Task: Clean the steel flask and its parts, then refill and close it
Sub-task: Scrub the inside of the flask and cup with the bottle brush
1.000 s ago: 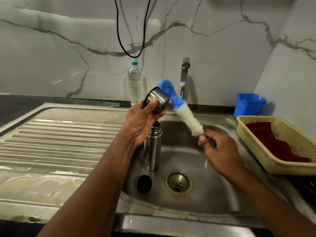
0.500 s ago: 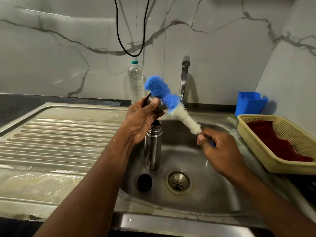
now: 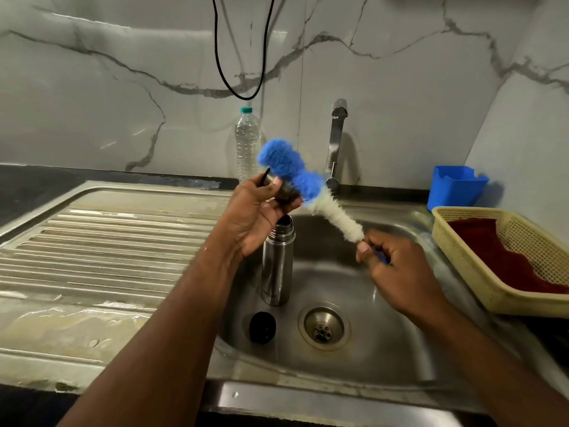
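scrubbing the flask cup over the sink

head view — the left hand (image 3: pixel 257 215) is raised above the sink basin (image 3: pixel 385 349), its fingers and thumb curled round the steel cup (image 3: pixel 281 189), a small part of the flask held on its side. the right hand (image 3: pixel 397 269) pinches the thin handle end of the bottle brush (image 3: pixel 308 186) between thumb and fingers; the blue bristle head lies against the cup and passes behind it, while the white bristles run down toward the right hand. the steel flask (image 3: pixel 277 263) stands upright and uncapped in the basin, just below the left hand and to the left of the drain (image 3: pixel 323 326). a black stopper (image 3: pixel 261 328) lies on the basin floor near the foot of the flask. a plastic water bottle (image 3: pixel 248 143) stands at the back wall beside the tap (image 3: pixel 335 140); a yellow basket (image 3: pixel 480 291) holding a red cloth sits on the counter to the right, with a blue tub (image 3: pixel 455 188) behind it.

handling, as a judgement — the cup is probably light, rigid and slick when wet, so a wrap round its wall suits it better than a fingertip hold. the flask is tall and narrow and may tip if knocked; take it round the mid-body. the brush is soft at the bristles and likely springy along its wire stem.
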`<state>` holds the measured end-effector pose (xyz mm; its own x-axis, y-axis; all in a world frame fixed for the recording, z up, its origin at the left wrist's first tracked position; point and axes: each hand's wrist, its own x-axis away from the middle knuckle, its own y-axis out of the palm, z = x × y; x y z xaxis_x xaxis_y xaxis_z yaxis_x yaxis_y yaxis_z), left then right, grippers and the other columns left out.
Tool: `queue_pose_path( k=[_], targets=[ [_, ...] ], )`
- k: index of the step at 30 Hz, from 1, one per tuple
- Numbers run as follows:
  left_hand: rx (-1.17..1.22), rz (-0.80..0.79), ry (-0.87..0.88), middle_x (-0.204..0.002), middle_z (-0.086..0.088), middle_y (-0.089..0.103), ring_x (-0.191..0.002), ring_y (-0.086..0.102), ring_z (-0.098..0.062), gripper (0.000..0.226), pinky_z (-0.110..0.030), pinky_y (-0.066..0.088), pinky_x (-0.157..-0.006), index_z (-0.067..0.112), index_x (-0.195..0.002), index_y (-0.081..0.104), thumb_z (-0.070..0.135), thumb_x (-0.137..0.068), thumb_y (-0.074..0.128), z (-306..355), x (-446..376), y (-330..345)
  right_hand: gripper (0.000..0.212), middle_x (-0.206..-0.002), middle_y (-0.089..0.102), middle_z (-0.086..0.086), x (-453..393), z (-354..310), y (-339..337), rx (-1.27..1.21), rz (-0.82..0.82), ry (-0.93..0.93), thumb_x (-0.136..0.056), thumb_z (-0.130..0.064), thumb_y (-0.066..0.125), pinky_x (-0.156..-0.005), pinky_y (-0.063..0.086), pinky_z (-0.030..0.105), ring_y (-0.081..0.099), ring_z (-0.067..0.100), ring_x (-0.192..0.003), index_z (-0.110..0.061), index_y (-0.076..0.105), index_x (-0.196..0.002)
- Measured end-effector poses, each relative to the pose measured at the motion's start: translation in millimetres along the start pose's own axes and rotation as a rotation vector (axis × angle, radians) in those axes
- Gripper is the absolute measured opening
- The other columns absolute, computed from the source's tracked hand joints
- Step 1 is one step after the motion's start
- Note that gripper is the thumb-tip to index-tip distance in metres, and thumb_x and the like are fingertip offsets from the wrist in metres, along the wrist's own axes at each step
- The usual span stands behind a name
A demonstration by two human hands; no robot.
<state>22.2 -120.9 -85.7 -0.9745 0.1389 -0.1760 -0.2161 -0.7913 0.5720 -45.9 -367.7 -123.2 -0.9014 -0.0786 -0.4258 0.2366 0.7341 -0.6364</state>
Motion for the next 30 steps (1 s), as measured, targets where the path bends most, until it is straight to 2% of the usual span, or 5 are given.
queue_pose_path(
  k=[6, 11, 16, 21, 30],
  targets=[
    [0.131, 0.037, 0.031, -0.12, -0.024, 0.065, -0.119, 0.065, -0.043, 0.032, -0.051, 0.055, -0.1, -0.001, -0.116, 0.061, 0.007, -0.085, 0.062, 1, 1, 3, 0.024, -0.059, 0.054, -0.008, 0, 3, 1, -0.056, -0.008, -0.025, -0.101, -0.019, 0.06, -0.054, 0.039, 0.017, 0.051, 0.009, -0.057, -0.02, 0.064, -0.077],
    [0.115, 0.082, 0.048, -0.123, -0.021, 0.064, -0.106, 0.064, -0.033, 0.037, -0.036, 0.058, -0.076, 0.003, -0.128, 0.059, 0.027, -0.099, 0.062, -1, 0, 4, 0.026, -0.055, 0.052, -0.014, -1, 5, 4, -0.085, -0.007, 0.027, -0.1, -0.02, 0.06, -0.053, 0.036, 0.023, 0.047, 0.004, -0.053, -0.019, 0.064, -0.074],
    [0.021, 0.144, 0.061, -0.119, -0.018, 0.067, -0.098, 0.07, -0.026, 0.05, -0.035, 0.057, -0.079, 0.003, -0.121, 0.063, 0.039, -0.088, 0.068, 0, 1, 12, 0.027, -0.053, 0.053, -0.017, -2, 4, 4, -0.112, -0.043, 0.074, -0.101, -0.018, 0.059, -0.054, 0.036, 0.023, 0.047, 0.002, -0.052, -0.017, 0.065, -0.075],
    [0.092, 0.11, 0.075, -0.125, -0.022, 0.066, -0.119, 0.066, -0.035, 0.041, -0.047, 0.06, -0.1, -0.002, -0.121, 0.064, 0.027, -0.093, 0.068, -1, -5, 7, 0.027, -0.052, 0.051, -0.014, -1, 5, 0, -0.151, -0.047, 0.053, -0.102, -0.018, 0.058, -0.05, 0.036, 0.016, 0.045, 0.003, -0.05, -0.017, 0.066, -0.076],
    [0.159, 0.123, 0.053, -0.118, -0.02, 0.069, -0.11, 0.07, -0.03, 0.05, -0.046, 0.056, -0.105, -0.002, -0.126, 0.062, 0.028, -0.087, 0.073, 1, -4, 7, 0.031, -0.054, 0.048, -0.007, -4, 8, 2, -0.211, -0.011, 0.072, -0.101, -0.018, 0.06, -0.058, 0.039, 0.033, 0.044, 0.009, -0.054, -0.02, 0.064, -0.07]
  ],
)
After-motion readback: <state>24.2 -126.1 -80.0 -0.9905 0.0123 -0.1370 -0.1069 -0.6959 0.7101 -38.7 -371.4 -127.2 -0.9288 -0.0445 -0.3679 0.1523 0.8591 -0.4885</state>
